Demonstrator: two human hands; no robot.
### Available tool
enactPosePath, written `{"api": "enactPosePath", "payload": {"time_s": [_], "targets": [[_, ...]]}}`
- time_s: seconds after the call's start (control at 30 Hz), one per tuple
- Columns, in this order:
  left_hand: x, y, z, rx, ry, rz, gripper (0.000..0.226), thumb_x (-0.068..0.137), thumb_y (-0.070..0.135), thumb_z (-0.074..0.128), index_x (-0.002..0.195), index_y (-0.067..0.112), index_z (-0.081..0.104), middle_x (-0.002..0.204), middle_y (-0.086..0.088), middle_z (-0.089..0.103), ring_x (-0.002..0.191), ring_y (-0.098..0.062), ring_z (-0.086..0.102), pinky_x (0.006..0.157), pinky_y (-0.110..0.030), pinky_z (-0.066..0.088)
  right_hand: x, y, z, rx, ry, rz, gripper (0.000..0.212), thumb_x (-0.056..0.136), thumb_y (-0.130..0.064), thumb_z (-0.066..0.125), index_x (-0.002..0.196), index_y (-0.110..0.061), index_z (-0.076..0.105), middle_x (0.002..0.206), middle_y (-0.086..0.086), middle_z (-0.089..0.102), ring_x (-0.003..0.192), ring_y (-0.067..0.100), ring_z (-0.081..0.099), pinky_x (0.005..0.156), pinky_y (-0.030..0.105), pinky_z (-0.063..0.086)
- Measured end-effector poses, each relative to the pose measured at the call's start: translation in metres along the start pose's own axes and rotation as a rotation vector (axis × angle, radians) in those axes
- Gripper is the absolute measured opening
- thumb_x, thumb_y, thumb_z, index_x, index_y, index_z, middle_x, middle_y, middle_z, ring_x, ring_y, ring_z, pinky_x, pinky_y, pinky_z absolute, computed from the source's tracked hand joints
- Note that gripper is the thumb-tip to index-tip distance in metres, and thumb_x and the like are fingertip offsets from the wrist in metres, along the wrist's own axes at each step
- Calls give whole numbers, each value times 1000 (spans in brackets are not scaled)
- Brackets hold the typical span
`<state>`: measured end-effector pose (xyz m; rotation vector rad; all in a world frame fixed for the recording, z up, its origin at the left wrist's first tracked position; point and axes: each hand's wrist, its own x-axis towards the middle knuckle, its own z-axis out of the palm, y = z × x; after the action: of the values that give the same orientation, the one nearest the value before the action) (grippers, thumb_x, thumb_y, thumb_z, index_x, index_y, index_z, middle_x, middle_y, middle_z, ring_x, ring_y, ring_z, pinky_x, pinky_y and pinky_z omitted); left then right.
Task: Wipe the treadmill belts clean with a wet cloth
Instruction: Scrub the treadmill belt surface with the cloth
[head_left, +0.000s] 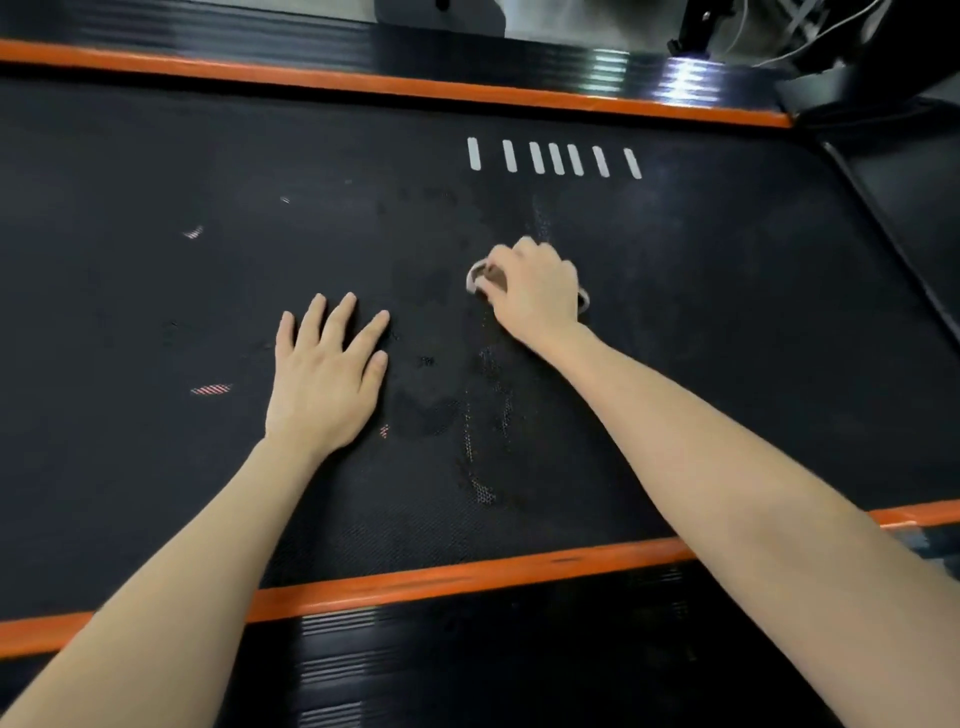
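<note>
The black textured treadmill belt (156, 312) fills most of the head view, with damp patches and streaks near its middle. My left hand (324, 374) lies flat on the belt, fingers straight and spread. My right hand (535, 288) is curled over a small whitish cloth (475, 278), pressing it onto the belt; only the cloth's pale edges show at either side of the hand. The two hands are about a hand's width apart.
Orange strips (467, 571) border the belt on the near and far sides, with ribbed black side rails (467, 665) beyond them. Several white stripes (553, 158) are printed on the belt at the far side. The treadmill's black front housing (893, 171) rises at the right.
</note>
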<state>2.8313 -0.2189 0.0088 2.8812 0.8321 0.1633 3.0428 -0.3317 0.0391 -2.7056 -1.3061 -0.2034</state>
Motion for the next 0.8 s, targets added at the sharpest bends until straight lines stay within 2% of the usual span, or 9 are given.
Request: {"api": "enactPosePath", "payload": {"time_s": [0.07,0.13,0.23,0.3,0.37,0.43,0.57,0.67,0.8], "targets": [[1,0,0,2,12,0,59,94,46,14,142,26,41,150,-13,35,140,-36,23,115,-53,11,14,-4,3,-5,-3,66,27,94,-40,51,110,-19,58,108,6,56,100,29,52,73,38,36],[2,0,0,0,9,6,58,94,45,15,142,26,42,149,-13,36,140,-36,23,115,-53,12,-11,-16,-1,7,16,7,25,92,-42,54,100,-19,61,100,5,58,92,30,54,70,39,38],[2,-1,0,1,7,10,57,94,44,16,142,27,41,150,-12,35,140,-36,22,115,-53,12,-95,-35,-14,131,6,-296,25,84,-42,54,82,-19,62,84,4,57,77,29,54,59,37,42],[1,-2,0,0,15,10,54,95,43,18,143,27,40,150,-12,34,141,-36,22,115,-53,11,-142,-33,-24,211,-80,-510,25,83,-42,52,80,-19,62,82,2,58,74,25,52,55,35,40],[-1,-3,0,-3,14,7,49,99,40,22,144,28,38,151,-12,32,142,-35,20,116,-52,9,-149,-14,-23,190,-115,-641,23,83,-41,53,81,-20,64,82,1,58,72,24,51,54,33,38],[0,-2,0,6,8,9,46,101,38,27,145,29,35,153,-11,29,143,-33,17,116,-50,7,-126,8,-18,106,-41,-598,26,83,-41,51,79,-19,64,79,4,58,68,26,53,52,33,39],[0,0,0,11,8,-3,46,101,37,29,146,32,32,155,-7,25,144,-30,13,117,-46,4,-88,33,-7,91,106,-326,26,82,-40,58,78,-15,63,77,5,56,65,29,54,50,34,43],[0,2,-5,15,-14,-26,46,101,37,29,146,34,30,156,-4,23,145,-28,12,117,-44,4,-91,37,-1,142,156,-360,32,84,-48,55,85,-18,65,88,2,58,74,26,53,56,34,43],[4,13,-14,63,-77,-104,46,101,35,31,146,37,28,157,-1,21,145,-25,11,117,-44,4,-94,43,-4,184,175,-514,47,82,-58,45,109,-27,68,106,-3,63,85,26,56,62,34,42]]}}
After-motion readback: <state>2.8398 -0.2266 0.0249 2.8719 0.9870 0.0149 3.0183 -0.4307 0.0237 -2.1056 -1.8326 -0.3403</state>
